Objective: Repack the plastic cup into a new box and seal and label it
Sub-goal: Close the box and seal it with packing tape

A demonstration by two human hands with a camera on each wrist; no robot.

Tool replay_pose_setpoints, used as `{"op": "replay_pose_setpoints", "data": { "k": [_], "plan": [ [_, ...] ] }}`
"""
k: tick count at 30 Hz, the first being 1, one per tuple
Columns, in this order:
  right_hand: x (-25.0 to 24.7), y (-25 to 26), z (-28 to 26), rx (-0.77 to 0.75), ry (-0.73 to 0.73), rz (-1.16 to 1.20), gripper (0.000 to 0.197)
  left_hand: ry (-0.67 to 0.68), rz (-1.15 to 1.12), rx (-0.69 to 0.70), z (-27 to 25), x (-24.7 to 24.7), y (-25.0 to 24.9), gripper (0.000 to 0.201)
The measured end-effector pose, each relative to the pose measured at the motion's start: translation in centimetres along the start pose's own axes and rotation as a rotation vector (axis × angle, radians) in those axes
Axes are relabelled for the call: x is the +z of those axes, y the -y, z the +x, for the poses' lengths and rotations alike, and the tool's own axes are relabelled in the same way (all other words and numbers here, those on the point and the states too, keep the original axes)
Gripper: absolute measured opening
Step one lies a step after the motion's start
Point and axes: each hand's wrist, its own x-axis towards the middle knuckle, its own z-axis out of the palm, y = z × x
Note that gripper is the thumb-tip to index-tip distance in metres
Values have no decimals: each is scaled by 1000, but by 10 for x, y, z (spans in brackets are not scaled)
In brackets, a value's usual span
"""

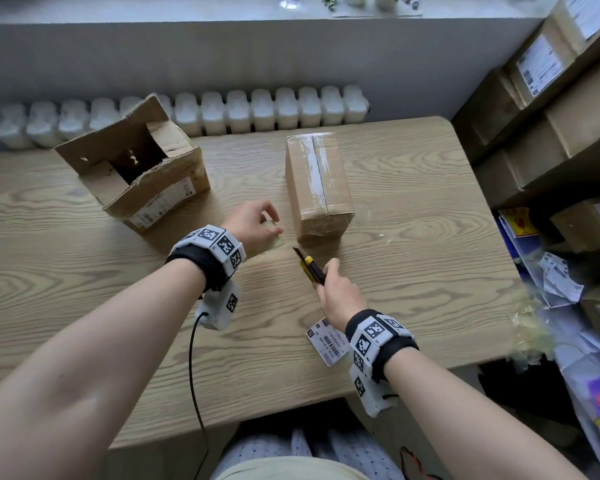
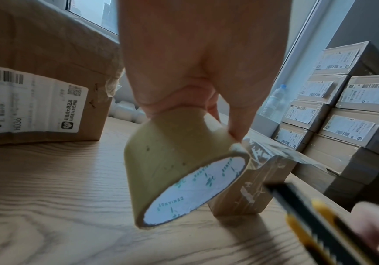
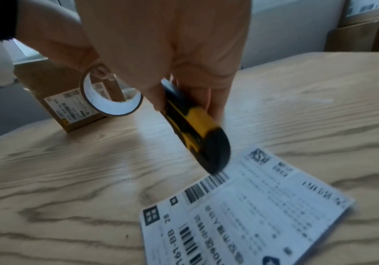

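A new cardboard box (image 1: 317, 183), closed and taped along its top seam, stands mid-table. My left hand (image 1: 253, 223) grips a roll of clear packing tape (image 2: 181, 166) just left of the box's near end; a strip of tape (image 2: 281, 152) still runs from the roll to the box (image 2: 249, 188). My right hand (image 1: 336, 289) holds a yellow-and-black utility knife (image 1: 310, 266), blade pointing toward that strip. A white shipping label (image 3: 247, 211) lies flat on the table beside my right wrist. The plastic cup is not visible.
The torn old box (image 1: 136, 168) with open flaps sits at the left of the wooden table (image 1: 430, 271). Stacks of labelled cartons (image 1: 551, 98) fill shelves on the right. A radiator (image 1: 222, 112) runs behind the table. Loose papers (image 1: 558, 278) lie off the right edge.
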Motion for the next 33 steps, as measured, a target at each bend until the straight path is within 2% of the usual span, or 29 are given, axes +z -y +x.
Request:
{"op": "replay_pose_setpoints", "data": {
  "k": [3,5,17,25,33],
  "plan": [
    [-20,7,-6,-55,-148,61,29,-11,21,-3,-2,-1,-5,19],
    [-28,15,-5,-75,-183,70,31,-19,23,-7,-3,-2,-7,18],
    [-33,45,-1,-145,-120,-69,24,-57,88,-32,0,0,-8,18],
    [-33,52,-5,-79,-28,-260,44,-80,138,-9,-1,8,-7,18],
    [-32,51,-9,-63,-2,-323,49,-89,106,-24,-1,17,-6,12]
  ]
}}
